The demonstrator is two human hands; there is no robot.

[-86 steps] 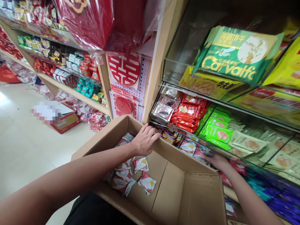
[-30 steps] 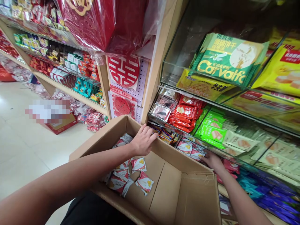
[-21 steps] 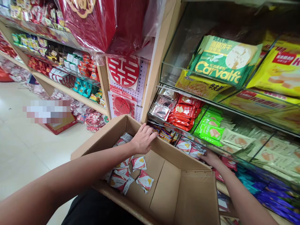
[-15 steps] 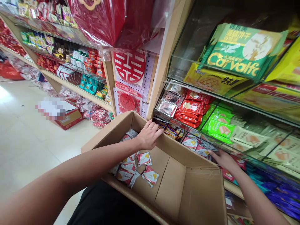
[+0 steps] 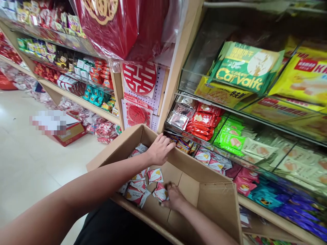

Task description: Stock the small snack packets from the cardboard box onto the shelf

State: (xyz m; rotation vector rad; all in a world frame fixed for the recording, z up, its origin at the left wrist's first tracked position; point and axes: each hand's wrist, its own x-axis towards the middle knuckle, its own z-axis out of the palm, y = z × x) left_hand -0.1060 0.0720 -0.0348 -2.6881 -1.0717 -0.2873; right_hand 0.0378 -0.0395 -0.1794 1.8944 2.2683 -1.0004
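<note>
A cardboard box (image 5: 217, 190) is tilted against the shelf front, close to my body. My left hand (image 5: 161, 149) is closed over its far rim, fingers hooked across the edge. Inside, my right hand (image 5: 175, 197) has its fingers around a small white-and-red snack packet (image 5: 160, 192) near the box floor; part of that packet is hidden by the fingers. Several more such packets (image 5: 135, 194) lie in the left part of the box, some behind my left forearm. Matching packets (image 5: 203, 156) fill a shelf compartment just beyond the rim.
Glass-fronted shelves with green wafer packs (image 5: 232, 137), red packs (image 5: 204, 119) and blue packs (image 5: 296, 211) rise on the right. A large red bag in clear plastic (image 5: 109, 30) hangs above. A red carton (image 5: 73, 131) stands on the floor at left.
My right hand has moved from the shelf compartment down into the box, onto a packet lying there. My left hand stays on the rim. The view has shifted slightly.
</note>
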